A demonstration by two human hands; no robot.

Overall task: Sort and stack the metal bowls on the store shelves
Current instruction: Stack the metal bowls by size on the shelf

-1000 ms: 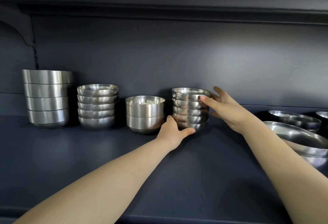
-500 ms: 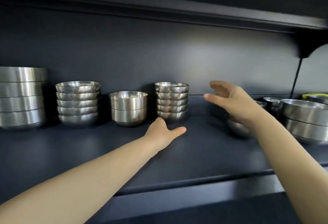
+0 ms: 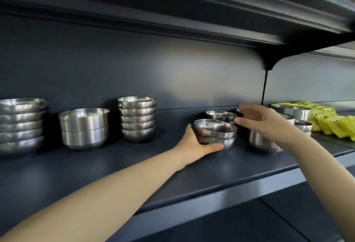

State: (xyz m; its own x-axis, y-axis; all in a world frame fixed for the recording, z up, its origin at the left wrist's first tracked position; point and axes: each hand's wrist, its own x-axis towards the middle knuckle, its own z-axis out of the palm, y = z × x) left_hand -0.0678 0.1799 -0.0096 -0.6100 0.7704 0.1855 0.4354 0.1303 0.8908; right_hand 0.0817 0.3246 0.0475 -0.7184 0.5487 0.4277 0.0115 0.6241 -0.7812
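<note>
Two small metal bowls nested as a short stack stand on the dark shelf, right of centre. My left hand cups the lower bowl, thumb along its front base and fingers up its left side. My right hand hovers by the stack's right rim with fingers spread and nothing in it. Another small bowl sits just behind. A taller stack of several small bowls stands to the left.
Two deep bowls and a stack of wide bowls stand further left. Under my right hand is a larger bowl, with more bowls and yellow packets beyond. The upper shelf hangs low overhead.
Both hands have left the tall stack of small bowls and moved right. The left hand now cups the two-bowl stack, and the view has swung right.
</note>
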